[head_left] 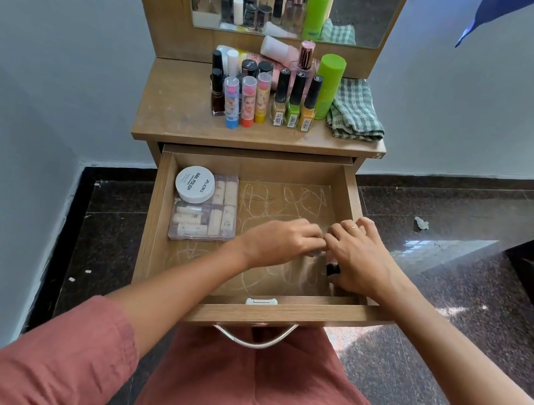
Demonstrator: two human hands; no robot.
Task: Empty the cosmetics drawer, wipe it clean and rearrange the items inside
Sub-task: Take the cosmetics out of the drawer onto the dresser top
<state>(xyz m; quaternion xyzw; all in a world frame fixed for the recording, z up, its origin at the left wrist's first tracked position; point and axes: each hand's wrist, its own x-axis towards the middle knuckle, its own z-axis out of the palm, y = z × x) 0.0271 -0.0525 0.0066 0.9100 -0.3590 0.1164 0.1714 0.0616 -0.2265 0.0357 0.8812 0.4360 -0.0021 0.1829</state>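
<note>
Inside open drawer point(276, 316), right hand point(359, 256) curls round black-capped bottle point(332, 269); left hand point(282, 239) alongside, fingers bent, can't tell if holding anything.

Green-and-white checked cloth point(355, 109); lime green can point(328, 85); white jar lid point(195, 184), black lettering; 3 lip balms point(245, 102), blue, red, yellow bases.

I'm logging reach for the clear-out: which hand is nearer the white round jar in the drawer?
Left. The left hand is midway across the drawer, right of the white round jar; the right hand is farther right, near the drawer's right wall.
</note>
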